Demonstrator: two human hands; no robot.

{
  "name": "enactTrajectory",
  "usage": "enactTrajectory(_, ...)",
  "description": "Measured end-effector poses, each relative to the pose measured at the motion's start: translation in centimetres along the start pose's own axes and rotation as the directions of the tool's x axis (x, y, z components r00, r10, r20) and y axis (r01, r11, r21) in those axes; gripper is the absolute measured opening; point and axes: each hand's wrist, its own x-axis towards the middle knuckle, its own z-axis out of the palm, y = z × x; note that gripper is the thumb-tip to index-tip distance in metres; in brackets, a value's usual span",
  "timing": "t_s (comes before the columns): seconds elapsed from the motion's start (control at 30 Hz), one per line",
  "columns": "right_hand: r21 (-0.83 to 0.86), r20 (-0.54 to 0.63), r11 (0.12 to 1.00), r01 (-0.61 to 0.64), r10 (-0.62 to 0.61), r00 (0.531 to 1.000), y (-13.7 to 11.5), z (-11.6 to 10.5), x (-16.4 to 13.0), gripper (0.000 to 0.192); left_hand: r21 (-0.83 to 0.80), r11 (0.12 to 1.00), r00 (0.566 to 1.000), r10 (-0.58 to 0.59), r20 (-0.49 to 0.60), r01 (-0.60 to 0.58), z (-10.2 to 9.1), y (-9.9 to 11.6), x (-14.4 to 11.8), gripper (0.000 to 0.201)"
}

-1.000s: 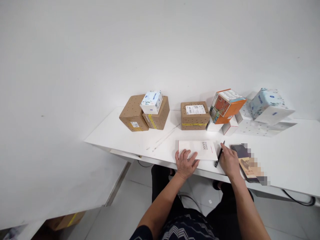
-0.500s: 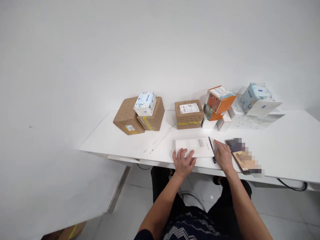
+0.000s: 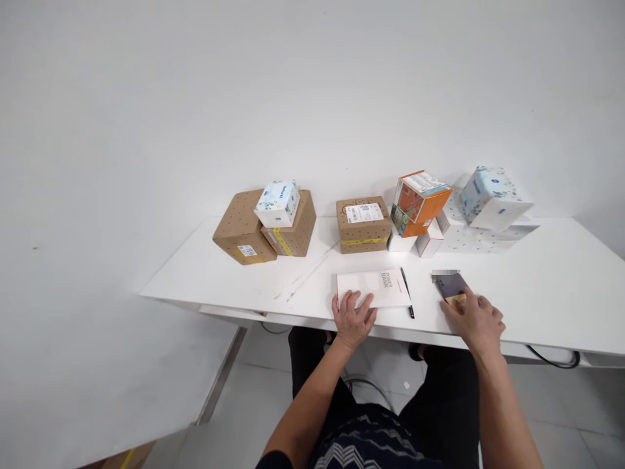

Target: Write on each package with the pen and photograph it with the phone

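A flat white box (image 3: 371,283) printed "POWER BANK" lies near the desk's front edge. My left hand (image 3: 354,318) rests on its lower left part with the fingers spread, the thumb beside the front edge. Along the box's right end lies a slim black pen (image 3: 407,294). Farther right, my right hand (image 3: 476,319) is over a dark phone (image 3: 448,283) lying back up, its thumb at the left side and its fingers at the right. That hand covers most of the phone; the top end with round camera lenses shows.
Brown cartons (image 3: 244,228) stand at the back left of the white desk (image 3: 254,286), a tissue pack (image 3: 277,203) on top. Another labelled carton (image 3: 364,225), orange boxes (image 3: 420,202), small white boxes (image 3: 430,240) and a second tissue pack (image 3: 493,198) line the wall.
My right hand has moved right, from beside the pen onto the phone, and its fingers now straddle it. My left hand stays on the white box. The view has shifted slightly.
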Motion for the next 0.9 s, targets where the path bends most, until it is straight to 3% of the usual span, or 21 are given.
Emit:
enactTrajectory(0.27,0.010,0.002,1.000,-0.020,0.020,1.000,-0.5,-0.1,0.3,0.064,0.003,1.000,1.000,0.006,-0.019,-0.006,0.0,0.1,-0.1,0.032)
enactTrajectory(0.47,0.032,0.046,0.998,-0.046,0.045,0.998,-0.7,-1.4,0.7,0.071,0.015,1.000,1.000,0.000,-0.011,0.000,0.1,0.0,-0.3,0.033)
enactTrajectory(0.6,0.245,0.077,0.963,-0.113,0.097,0.992,-0.2,-3.2,-0.2,0.074,0.009,1.000,1.000,-0.005,-0.004,0.005,0.1,0.0,-0.2,0.033)
enactTrajectory(0.7,0.596,0.142,0.774,-0.211,0.157,0.977,0.1,-4.4,-1.3,0.069,0.006,1.000,1.000,-0.005,-0.014,0.005,0.0,0.0,-0.2,0.032)
enactTrajectory(0.8,0.861,0.294,0.397,-0.319,0.125,0.948,-0.6,-5.1,-2.5,0.057,0.002,1.000,1.000,-0.005,-0.021,0.005,0.0,0.0,-0.2,0.032)
enactTrajectory(0.9,0.889,0.456,0.043,-0.456,-0.007,0.890,-2.3,-5.2,-4.2,0.052,-0.002,1.000,1.000,-0.001,-0.020,0.001,0.1,0.0,-0.2,0.033)
